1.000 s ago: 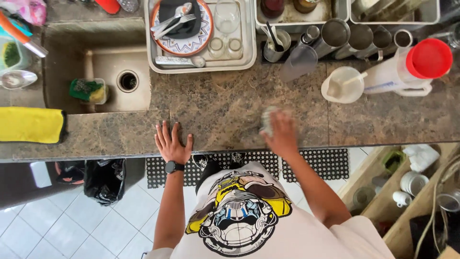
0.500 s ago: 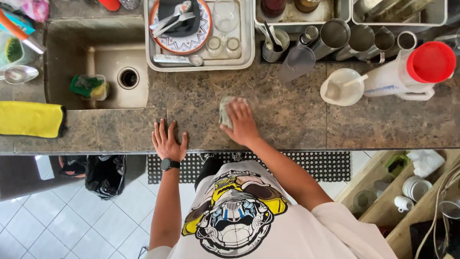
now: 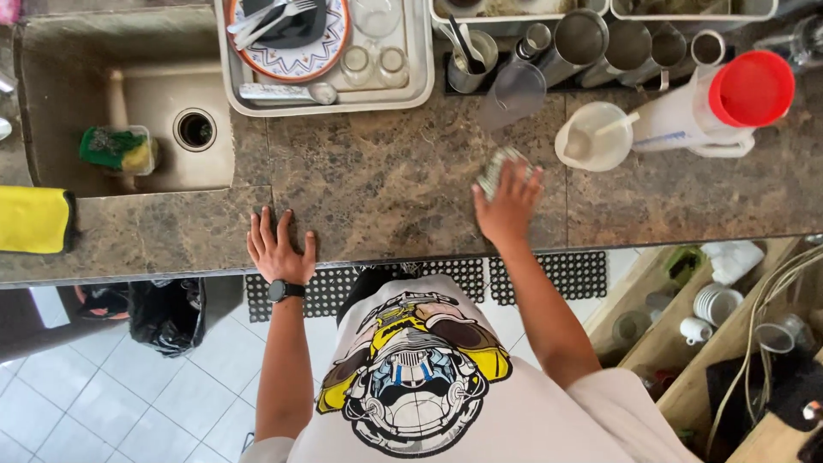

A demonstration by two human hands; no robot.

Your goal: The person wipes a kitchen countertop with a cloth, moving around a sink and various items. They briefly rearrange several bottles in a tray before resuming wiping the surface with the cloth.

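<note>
While the left hand [image 3: 279, 249] lies flat with spread fingers, the right hand [image 3: 507, 206] presses a scouring pad [image 3: 495, 168] on the stone counter [image 3: 386, 180].

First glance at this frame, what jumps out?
The right hand presses a small cloth flat on the brown stone counter, while the left hand rests spread on the counter's near edge. A red-lidded white jug lies on its side at the right, and a bright yellow cloth sits at the far left, beside the sink.
</note>
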